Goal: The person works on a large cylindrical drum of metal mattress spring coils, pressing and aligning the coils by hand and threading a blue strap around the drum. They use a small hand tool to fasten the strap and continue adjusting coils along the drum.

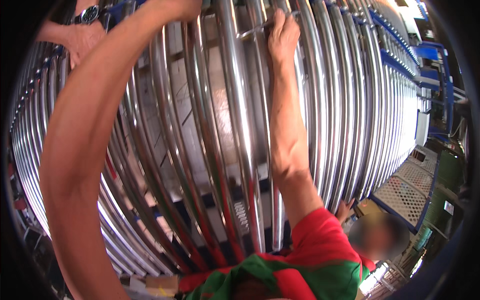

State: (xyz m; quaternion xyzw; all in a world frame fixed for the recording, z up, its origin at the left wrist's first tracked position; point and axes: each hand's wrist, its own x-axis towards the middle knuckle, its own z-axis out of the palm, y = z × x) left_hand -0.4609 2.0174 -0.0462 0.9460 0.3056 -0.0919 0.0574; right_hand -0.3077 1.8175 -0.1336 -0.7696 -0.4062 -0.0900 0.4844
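Shiny steel rollers (240, 102) of a conveyor run in long rows under my arms. My right hand (284, 37) is at the upper middle, its fingers closed around a thin metal rod (247, 34) that lies across the rollers; its exact kind I cannot make out. Further left, my left hand (184, 8) reaches the top edge over the rollers. The picture's edge cuts it off, so its fingers and anything in them are hidden.
At the upper left, a co-worker's hand (86, 41) with a wristwatch rests near the rollers. Another person (377, 237) stands at lower right, beside a perforated light panel (407, 182). Blue frame parts (390, 61) edge the conveyor. Through the roller gaps, pale surfaces show below.
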